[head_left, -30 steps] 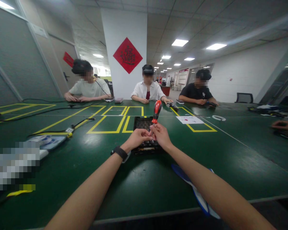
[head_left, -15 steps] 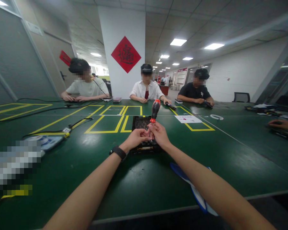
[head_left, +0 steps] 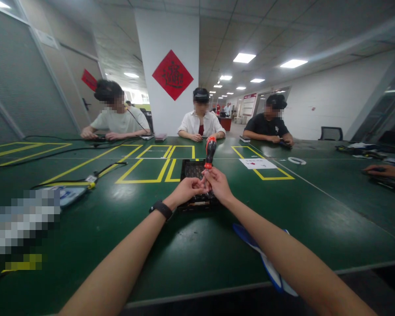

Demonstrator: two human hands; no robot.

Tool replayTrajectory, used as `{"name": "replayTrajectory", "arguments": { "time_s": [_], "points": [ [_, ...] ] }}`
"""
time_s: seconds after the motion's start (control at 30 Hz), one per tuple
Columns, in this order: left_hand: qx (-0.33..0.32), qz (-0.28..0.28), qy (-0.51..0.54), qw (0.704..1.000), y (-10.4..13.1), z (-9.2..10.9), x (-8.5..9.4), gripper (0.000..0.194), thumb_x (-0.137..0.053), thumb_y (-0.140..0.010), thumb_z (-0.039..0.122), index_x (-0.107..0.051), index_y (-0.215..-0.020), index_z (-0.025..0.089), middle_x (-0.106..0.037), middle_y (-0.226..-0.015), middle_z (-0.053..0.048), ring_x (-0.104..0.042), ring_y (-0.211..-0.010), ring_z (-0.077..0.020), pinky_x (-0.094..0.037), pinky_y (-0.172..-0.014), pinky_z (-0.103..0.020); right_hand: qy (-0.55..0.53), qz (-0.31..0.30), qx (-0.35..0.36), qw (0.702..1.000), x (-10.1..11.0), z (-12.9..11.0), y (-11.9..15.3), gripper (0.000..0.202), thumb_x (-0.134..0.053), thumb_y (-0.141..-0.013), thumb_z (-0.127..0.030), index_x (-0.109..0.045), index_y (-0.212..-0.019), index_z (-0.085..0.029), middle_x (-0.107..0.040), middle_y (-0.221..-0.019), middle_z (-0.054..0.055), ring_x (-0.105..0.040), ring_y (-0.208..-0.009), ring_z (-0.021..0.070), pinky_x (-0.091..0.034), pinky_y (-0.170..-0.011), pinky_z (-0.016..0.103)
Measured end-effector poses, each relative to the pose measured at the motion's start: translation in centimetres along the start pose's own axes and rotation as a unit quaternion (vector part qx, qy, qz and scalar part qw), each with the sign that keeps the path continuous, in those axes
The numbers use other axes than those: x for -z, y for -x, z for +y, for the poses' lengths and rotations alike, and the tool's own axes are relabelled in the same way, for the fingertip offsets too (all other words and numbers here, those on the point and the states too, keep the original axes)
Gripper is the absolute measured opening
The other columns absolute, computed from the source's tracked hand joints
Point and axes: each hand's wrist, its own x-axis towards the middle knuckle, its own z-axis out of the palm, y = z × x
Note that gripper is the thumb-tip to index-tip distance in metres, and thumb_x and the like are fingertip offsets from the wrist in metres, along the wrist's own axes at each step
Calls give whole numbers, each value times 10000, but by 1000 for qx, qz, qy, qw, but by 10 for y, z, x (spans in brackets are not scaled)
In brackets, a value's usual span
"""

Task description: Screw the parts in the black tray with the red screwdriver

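Observation:
A screwdriver (head_left: 211, 151) with a black and red handle stands nearly upright, its handle leaning slightly right. My right hand (head_left: 218, 184) is closed in a pinch on its shaft, just below the handle. My left hand (head_left: 187, 190), with a dark band on the wrist, is closed too, its fingertips meeting low by the shaft; what they pinch is hidden. Beneath both hands lies a black open case (head_left: 188, 167) with a dark textured inside, partly covered by my fingers. The screwdriver's tip is too small and covered to make out.
A blue and white flat item (head_left: 270, 263) lies under my right forearm. Right of the case are a paper sheet (head_left: 258, 163) and a white ring (head_left: 296, 161). Cables (head_left: 110, 169) and pouches lie left on the green table (head_left: 191, 259). Several people sit around it.
The screwdriver's handle has shifted slightly left, while both my hands keep nearly the same place. The person opposite has drawn a hand back, and the dark tool beside it is out of sight.

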Motion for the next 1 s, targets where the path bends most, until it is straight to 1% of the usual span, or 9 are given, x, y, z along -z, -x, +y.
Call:
{"name": "replayTrajectory", "arguments": {
  "time_s": [0.23, 0.33, 0.43, 0.5, 0.7, 0.77, 0.87, 0.93, 1.0],
  "points": [
    [-25, -86, 14, 996, 2, 8, 3, 258, -617, -714, 348, -630, -804, 106, -642, -754, -38, -563, -684, -129, -410, -656, -238, -10, -12, -21, 1000, 1, 0, 0, 258, -440, -834, -397, -511, -898, -159, -583, -639, -25, -443, -332, 34, -315, -325, 155],
    [-21, -67, 12, 997, 1, 8, 3, 268, -624, -708, 360, -622, -796, 106, -633, -744, -36, -552, -677, -121, -412, -659, -236, -19, -4, -17, 1000, 0, -1, 0, 239, -454, -826, -388, -501, -897, -164, -584, -660, -27, -443, -337, 30, -327, -332, 154],
    [-9, -23, 3, 1000, 0, 5, 1, 299, -670, -653, 383, -598, -752, 110, -591, -666, -5, -511, -606, -98, -398, -599, -219, -22, -2, -9, 1000, 0, -1, -1, 237, -464, -819, -396, -481, -896, -173, -586, -662, -30, -456, -356, 34, -346, -345, 153],
    [-5, -13, -4, 1000, 1, 4, 0, 311, -683, -634, 390, -588, -731, 110, -568, -639, 8, -489, -578, -88, -383, -570, -211, -20, -5, -6, 1000, 0, -1, 0, 242, -469, -815, -402, -476, -901, -176, -587, -658, -30, -466, -367, 38, -350, -350, 152],
    [-23, -78, 3, 997, 3, 10, 2, 273, -613, -715, 365, -618, -800, 106, -626, -740, -28, -540, -660, -114, -403, -644, -230, -22, -12, -22, 999, 0, -1, 0, 279, -448, -821, -422, -500, -923, -167, -581, -640, -26, -438, -338, 35, -337, -333, 157],
    [-28, -89, 1, 996, 3, 12, 3, 267, -600, -728, 363, -624, -797, 107, -635, -762, -39, -551, -687, -121, -408, -671, -237, -18, -6, -26, 999, 1, -1, 0, 280, -451, -818, -422, -505, -918, -166, -582, -652, -26, -435, -336, 33, -347, -333, 160],
    [-25, -61, 2, 998, 2, 10, 2, 279, -619, -708, 372, -613, -801, 109, -620, -735, -34, -542, -672, -116, -413, -661, -239, -15, 6, -14, 1000, 1, -2, -1, 254, -466, -813, -410, -500, -893, -171, -578, -659, -31, -439, -344, 29, -345, -339, 156],
    [-15, -27, -2, 1000, 0, 7, 0, 295, -654, -667, 382, -592, -773, 114, -587, -682, -12, -514, -626, -103, -403, -612, -225, -16, 7, -3, 1000, 0, -3, -1, 237, -464, -818, -398, -497, -885, -173, -573, -649, -34, -440, -345, 27, -329, -340, 151],
    [-7, -10, -14, 1000, 0, 4, -1, 305, -669, -645, 394, -570, -726, 116, -545, -632, 13, -476, -579, -89, -376, -562, -209, -19, 1, 4, 1000, -1, -4, 0, 229, -462, -822, -390, -496, -885, -172, -572, -640, -35, -441, -344, 28, -320, -339, 151]
  ]
}}
